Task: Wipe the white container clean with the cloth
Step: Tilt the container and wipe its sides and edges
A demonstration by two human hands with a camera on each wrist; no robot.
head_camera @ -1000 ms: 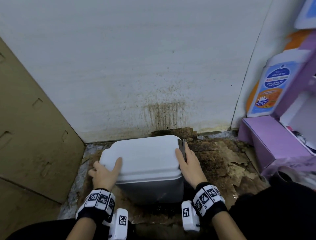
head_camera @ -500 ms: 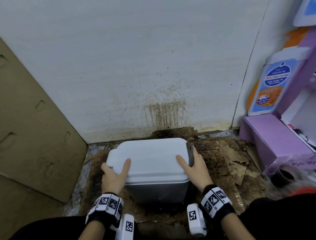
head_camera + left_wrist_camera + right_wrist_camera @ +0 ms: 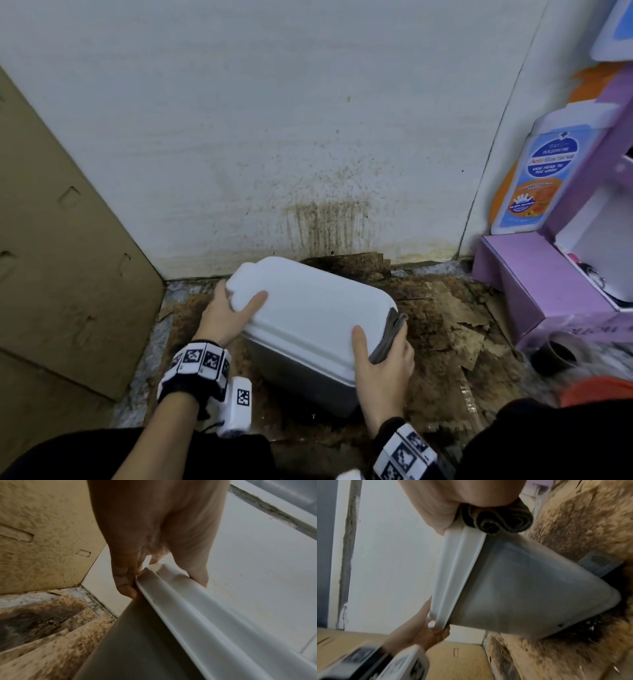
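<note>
The white container (image 3: 308, 308) has a smooth, slightly satiny plastic lid, and the body under it is a duller, frosted grey plastic with a matt look. The cloth (image 3: 498, 519) is a rolled-up grey-green fabric, kinda ribbed and towel-like. The floor (image 3: 445, 318) is rough, with crumbly brown stuff peeling off in papery flakes. The wall (image 3: 274, 120) is matt white with a fine texture and brown splatter stains low down. The cardboard panel (image 3: 61, 240) is plain matt brown. The purple box (image 3: 534, 274) looks like smooth printed card.
</note>
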